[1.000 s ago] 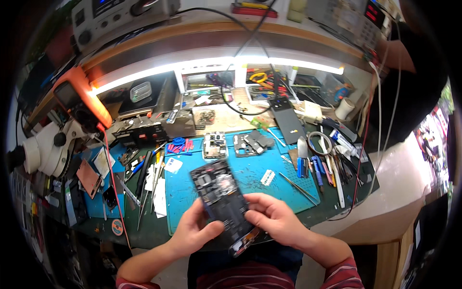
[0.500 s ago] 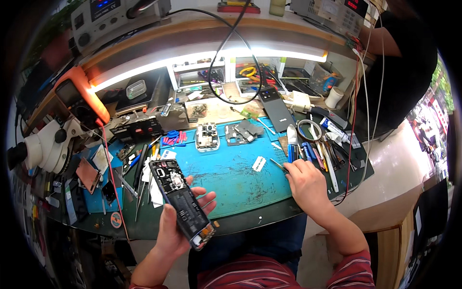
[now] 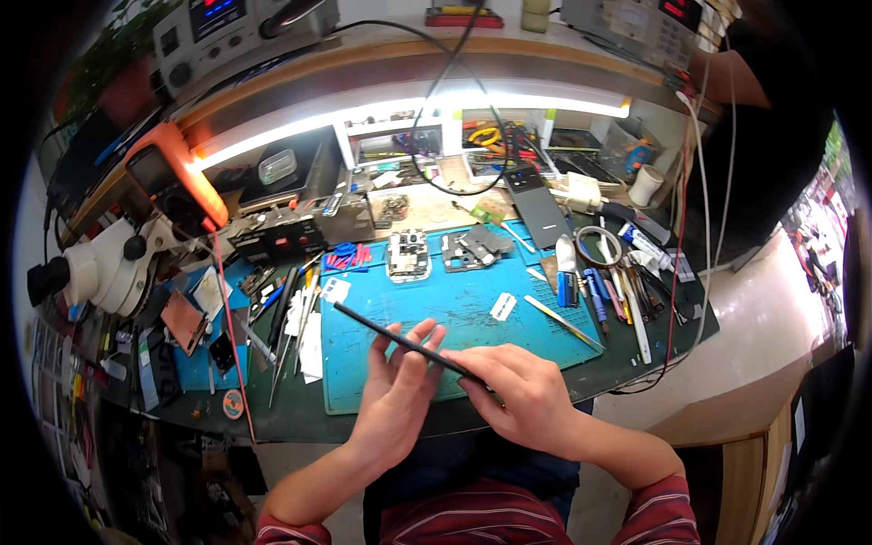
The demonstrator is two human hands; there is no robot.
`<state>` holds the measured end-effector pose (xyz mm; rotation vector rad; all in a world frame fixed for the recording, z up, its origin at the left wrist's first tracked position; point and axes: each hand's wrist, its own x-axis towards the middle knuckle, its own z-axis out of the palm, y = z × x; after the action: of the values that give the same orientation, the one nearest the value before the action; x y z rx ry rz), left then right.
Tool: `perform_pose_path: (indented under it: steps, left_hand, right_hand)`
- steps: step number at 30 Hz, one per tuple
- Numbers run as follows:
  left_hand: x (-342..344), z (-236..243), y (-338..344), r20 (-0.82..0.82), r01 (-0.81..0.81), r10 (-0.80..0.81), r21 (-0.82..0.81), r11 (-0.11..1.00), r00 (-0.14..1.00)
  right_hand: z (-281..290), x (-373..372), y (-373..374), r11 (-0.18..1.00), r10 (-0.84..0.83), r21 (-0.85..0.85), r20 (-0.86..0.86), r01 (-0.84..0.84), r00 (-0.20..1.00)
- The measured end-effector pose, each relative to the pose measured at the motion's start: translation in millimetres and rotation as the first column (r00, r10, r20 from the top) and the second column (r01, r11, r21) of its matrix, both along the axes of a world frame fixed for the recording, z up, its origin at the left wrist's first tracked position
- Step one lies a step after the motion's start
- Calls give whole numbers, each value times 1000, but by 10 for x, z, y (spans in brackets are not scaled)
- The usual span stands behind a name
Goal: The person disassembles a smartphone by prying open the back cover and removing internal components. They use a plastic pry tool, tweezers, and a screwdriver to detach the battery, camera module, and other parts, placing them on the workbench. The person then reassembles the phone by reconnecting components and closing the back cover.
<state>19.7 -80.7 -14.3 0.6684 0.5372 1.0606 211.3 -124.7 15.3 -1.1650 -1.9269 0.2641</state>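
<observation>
An opened phone (image 3: pixel 361 320) is tilted edge-on over the near part of the blue mat (image 3: pixel 363 377), so only its thin dark side shows. My left hand (image 3: pixel 392 404) grips it around the middle, thumb on the near side and fingers beyond. The lower right end is pinched by my right hand (image 3: pixel 525 397); its fingertips are partly hidden. A slim pale-handled tool (image 3: pixel 565 325) lies on the mat's right side, beside a white perforated piece (image 3: pixel 503 306). Farther back on the mat are a phone board in a clear holder (image 3: pixel 408 254) and several dark metal plates (image 3: pixel 477 247).
A dark closed phone (image 3: pixel 538 209), a tape roll (image 3: pixel 598 245) and several pens and tools (image 3: pixel 636 300) crowd the right. At left stand a microscope (image 3: pixel 109 272) and an orange multimeter (image 3: pixel 173 182). A black cable (image 3: pixel 418 118) hangs in front. Another person's arm (image 3: pixel 727 77) shows at upper right.
My right hand has left the slim tool on the mat and moved left to the phone's end. The phone has turned from face-up to edge-on and shifted right.
</observation>
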Motion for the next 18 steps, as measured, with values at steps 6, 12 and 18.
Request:
perform_pose_path:
  steps: [6, 12, 18]
  left_hand:
    - [-365, 94, 34, -164, -46, 76, 175, 983, 984]
    - [-372, 76, 104, -264, 128, -138, -54, 990, 955]
    - [-411, 163, 364, -327, 34, -2, 90, 995, 945]
  right_hand:
    - [-29, 140, 16, 723, -136, -503, -776, -474, 615]
    - [-52, 198, 94, 774, -27, -587, -405, -237, 914]
    - [-177, 871, 105, 815, -507, 76, 573, 575, 643]
